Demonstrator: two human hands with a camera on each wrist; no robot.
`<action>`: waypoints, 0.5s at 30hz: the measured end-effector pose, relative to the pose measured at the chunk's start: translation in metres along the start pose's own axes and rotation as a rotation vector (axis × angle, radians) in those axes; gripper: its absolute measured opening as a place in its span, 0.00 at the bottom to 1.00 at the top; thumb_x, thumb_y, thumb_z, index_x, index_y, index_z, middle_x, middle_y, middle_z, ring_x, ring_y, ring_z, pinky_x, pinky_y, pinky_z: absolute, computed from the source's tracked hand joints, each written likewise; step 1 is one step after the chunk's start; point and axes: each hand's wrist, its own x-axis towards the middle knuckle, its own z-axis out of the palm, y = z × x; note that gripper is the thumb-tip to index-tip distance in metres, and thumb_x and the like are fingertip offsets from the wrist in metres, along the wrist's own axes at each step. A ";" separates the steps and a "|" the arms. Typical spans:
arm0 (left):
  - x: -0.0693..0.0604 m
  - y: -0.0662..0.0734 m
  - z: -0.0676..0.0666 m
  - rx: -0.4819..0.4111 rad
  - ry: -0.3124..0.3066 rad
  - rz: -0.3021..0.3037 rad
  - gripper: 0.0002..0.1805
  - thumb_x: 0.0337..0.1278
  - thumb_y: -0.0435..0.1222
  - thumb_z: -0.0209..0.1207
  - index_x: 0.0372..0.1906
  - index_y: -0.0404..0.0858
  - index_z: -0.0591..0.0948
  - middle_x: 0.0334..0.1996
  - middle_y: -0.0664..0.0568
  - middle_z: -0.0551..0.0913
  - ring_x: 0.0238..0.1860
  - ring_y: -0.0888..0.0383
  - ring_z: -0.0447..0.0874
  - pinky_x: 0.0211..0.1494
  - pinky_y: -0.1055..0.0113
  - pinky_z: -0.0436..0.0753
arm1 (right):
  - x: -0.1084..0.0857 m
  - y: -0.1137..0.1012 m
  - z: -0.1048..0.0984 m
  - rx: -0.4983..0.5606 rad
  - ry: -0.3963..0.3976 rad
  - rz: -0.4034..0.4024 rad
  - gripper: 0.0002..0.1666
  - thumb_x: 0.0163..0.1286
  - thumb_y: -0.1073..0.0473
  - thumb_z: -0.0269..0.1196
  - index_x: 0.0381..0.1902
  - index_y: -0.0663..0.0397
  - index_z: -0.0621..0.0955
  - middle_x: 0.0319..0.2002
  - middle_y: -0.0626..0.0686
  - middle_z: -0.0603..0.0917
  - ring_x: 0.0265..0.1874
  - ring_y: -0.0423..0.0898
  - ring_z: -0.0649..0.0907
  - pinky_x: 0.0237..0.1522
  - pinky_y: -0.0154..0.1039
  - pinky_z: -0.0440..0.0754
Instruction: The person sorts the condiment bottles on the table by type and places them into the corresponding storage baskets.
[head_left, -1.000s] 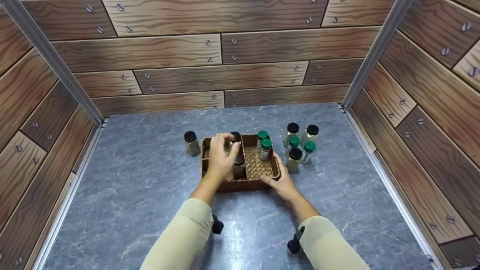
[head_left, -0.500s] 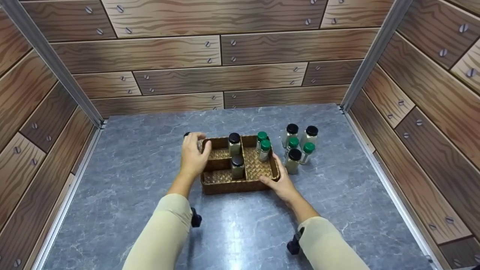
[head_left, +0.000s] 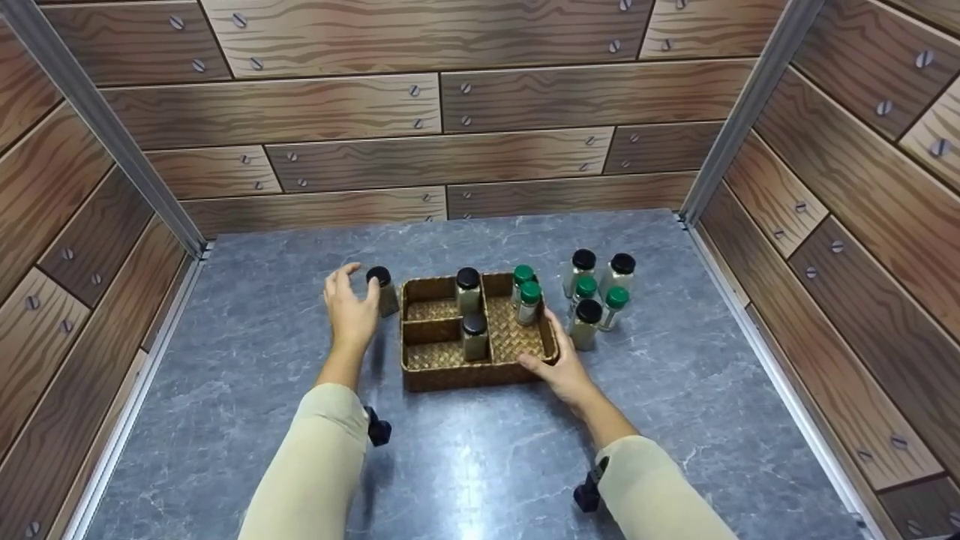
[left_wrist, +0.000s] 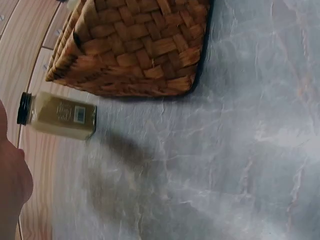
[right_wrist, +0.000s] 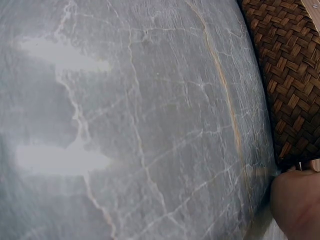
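A woven basket (head_left: 472, 373) with three compartments holds two black-capped jars, one in each left compartment, and two green-capped jars in the right one. The left hand (head_left: 351, 313) is just left of a single black-capped jar (head_left: 386, 294), fingers spread and relaxed, holding nothing. In the left wrist view that jar (left_wrist: 62, 116) stands beside the basket (left_wrist: 145, 50), apart from the hand (left_wrist: 14, 175). The right hand (head_left: 562, 371) grips the basket's right front corner, thumb over the rim and fingers along the outer side; the right wrist view shows part of this hand (right_wrist: 297, 202) at the basket (right_wrist: 290, 85).
To the right of the basket several jars stand close together, among them a black-capped jar (head_left: 585, 326) near the right hand and a green-capped jar (head_left: 614, 306). Wood-patterned walls (head_left: 330, 112) enclose the grey marbled table (head_left: 247, 337) at the back and sides.
The left hand has moved left from above the basket, past the single black-capped jar, to its left side. The right hand has stayed on the basket.
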 end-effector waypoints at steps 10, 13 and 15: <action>0.010 -0.001 -0.004 0.068 -0.175 -0.085 0.30 0.80 0.44 0.57 0.79 0.38 0.70 0.83 0.35 0.64 0.84 0.35 0.59 0.88 0.42 0.60 | -0.001 0.000 0.002 0.002 -0.006 -0.004 0.62 0.68 0.59 0.77 0.89 0.39 0.54 0.83 0.67 0.55 0.82 0.66 0.62 0.87 0.61 0.57; 0.016 -0.020 0.005 0.074 -0.209 -0.032 0.32 0.81 0.47 0.56 0.80 0.36 0.70 0.81 0.35 0.67 0.83 0.35 0.63 0.88 0.43 0.62 | -0.001 0.000 0.002 -0.004 -0.005 -0.012 0.61 0.68 0.60 0.77 0.89 0.41 0.54 0.84 0.66 0.55 0.82 0.65 0.62 0.87 0.61 0.56; 0.015 -0.022 0.009 0.091 -0.227 -0.018 0.33 0.81 0.47 0.56 0.80 0.35 0.69 0.80 0.34 0.69 0.81 0.34 0.66 0.87 0.42 0.64 | -0.001 0.000 0.002 -0.004 -0.002 -0.013 0.60 0.68 0.60 0.76 0.89 0.40 0.55 0.84 0.66 0.55 0.82 0.64 0.62 0.87 0.60 0.56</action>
